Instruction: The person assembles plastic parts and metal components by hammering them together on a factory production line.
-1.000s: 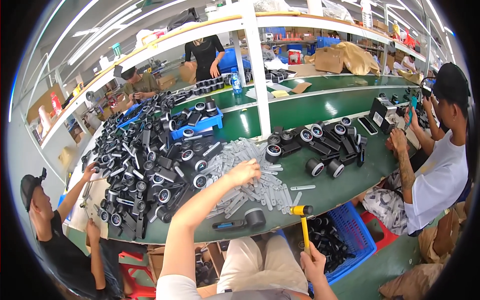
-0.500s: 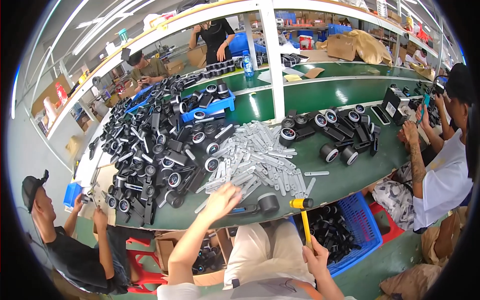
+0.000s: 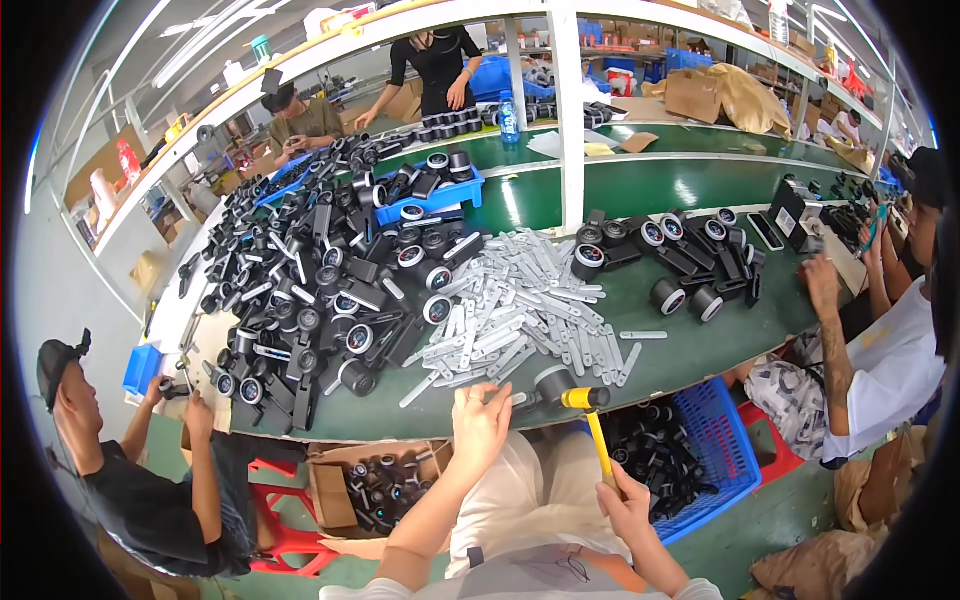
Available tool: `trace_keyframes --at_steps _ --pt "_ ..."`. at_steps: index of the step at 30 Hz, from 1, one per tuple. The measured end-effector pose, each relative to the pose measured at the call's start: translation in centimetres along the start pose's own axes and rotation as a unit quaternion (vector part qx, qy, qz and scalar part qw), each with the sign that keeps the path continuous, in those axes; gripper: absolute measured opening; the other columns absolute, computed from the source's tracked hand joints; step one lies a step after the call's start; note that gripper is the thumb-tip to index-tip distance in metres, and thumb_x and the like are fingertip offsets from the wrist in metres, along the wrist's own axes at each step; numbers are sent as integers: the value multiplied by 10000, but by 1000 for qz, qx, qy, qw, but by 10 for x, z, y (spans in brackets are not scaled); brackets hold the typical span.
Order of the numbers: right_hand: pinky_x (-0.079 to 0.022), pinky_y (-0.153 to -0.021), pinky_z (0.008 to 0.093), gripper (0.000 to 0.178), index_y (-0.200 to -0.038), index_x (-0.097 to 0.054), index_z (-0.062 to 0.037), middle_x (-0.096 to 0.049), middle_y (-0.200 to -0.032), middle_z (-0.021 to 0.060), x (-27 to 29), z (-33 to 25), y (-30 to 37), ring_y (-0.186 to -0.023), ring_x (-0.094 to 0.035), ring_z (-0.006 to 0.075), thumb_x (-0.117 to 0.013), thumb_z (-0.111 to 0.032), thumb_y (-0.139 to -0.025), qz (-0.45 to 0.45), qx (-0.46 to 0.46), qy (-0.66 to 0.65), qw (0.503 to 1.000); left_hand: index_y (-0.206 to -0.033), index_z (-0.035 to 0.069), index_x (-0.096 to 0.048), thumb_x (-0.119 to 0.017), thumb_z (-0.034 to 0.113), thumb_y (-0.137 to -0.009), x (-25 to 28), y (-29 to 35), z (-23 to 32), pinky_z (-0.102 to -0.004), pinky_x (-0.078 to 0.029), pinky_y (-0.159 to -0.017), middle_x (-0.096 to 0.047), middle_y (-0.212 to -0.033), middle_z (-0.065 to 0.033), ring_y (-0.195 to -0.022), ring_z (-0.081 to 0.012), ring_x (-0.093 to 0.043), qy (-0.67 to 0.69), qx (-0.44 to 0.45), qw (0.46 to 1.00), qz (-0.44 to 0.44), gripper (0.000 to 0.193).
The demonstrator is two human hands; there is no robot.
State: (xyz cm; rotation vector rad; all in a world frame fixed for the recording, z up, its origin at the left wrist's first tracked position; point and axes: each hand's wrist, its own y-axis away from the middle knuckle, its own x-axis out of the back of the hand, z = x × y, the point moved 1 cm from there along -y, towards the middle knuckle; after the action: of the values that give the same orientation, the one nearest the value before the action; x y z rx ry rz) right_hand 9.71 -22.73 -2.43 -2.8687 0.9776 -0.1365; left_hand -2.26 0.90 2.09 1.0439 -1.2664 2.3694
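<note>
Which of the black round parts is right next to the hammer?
The lone black cylinder at the table's near edge, just left of the yellow hammer head and beside the left hand. The other black parts sit farther back in piles.

The table (image 3: pixel 700 350) has a dark green top. The hammer (image 3: pixel 592 420) in the right hand (image 3: pixel 625 505) has a yellow handle and a yellow and black head. The flat strips (image 3: pixel 520 310) in the pile are light grey. The round parts (image 3: pixel 320 280) beside them are black, some with silver rings. The basket (image 3: pixel 720 440) under the table is blue, the stool (image 3: pixel 285 520) is red, and the box (image 3: pixel 330 490) is brown cardboard. The tray (image 3: pixel 440 195) on the table is blue.
</note>
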Motion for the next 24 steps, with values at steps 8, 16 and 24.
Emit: trace_keyframes --at_steps 8,16,24 --pt "-366 -447 195 454 -1287 -522 9 -509 -639 -24 5 -3 2 -494 -456 36 -592 49 -840 28 -15 -4 999 -942 105 -733 -708 106 -768 -11 -2 -4 -374 -451 -753 -602 -935 -81 -874 -288 -501 70 22 997 9 176" --pt "-416 -524 238 440 -1261 -529 16 -545 -702 46 -2 -1 -11 -571 -511 98 -628 5 -832 -19 38 115 992 -954 149 -741 -728 135 -753 -11 4 -7 -373 -430 -767 -630 -939 -42 -880 -273 -501 101 16 995 -17 202" --pt "-495 -607 367 432 -1259 -527 -31 -602 -801 175 -10 -30 -43 -691 -611 346 -633 -78 -843 -57 120 273 953 -867 157 -731 -741 158 -739 -16 3 -18 -366 -382 -809 -655 -864 -7 -915 -231 -544 169 99 979 -52 129"
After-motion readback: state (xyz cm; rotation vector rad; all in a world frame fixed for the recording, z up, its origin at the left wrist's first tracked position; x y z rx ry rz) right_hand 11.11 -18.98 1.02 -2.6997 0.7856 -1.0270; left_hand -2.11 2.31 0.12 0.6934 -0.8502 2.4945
